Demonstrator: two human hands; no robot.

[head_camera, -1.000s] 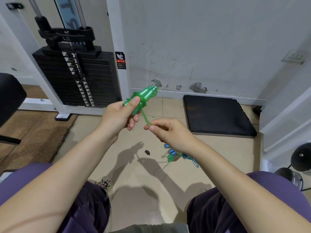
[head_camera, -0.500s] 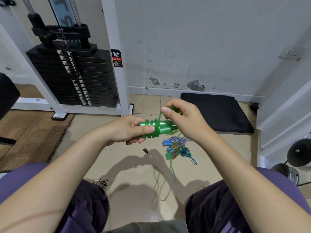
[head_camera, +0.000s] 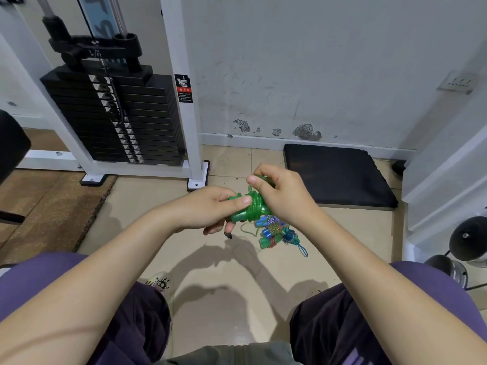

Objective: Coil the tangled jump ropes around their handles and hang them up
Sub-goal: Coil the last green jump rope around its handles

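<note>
From the head camera: the left hand (head_camera: 208, 209) is gripping the green handles (head_camera: 243, 210) out over the floor, thumb pressing on top, fingers (head_camera: 229, 227) curling shut underneath. The right hand (head_camera: 284, 196) is closing around the far end, pinching the green rope (head_camera: 256, 205) where its turns are sitting wrapped around the handles. A loose strand is dangling just below. Down on the tile floor (head_camera: 210, 259), right under the hands, a tangled pile of ropes (head_camera: 276, 233), blue and green, is lying. A weight stack (head_camera: 118, 122) is standing to the left, a black mat (head_camera: 337, 175) by the wall.

Unreadable warning label (head_camera: 183, 88) on frame post (head_camera: 181, 122)
</note>
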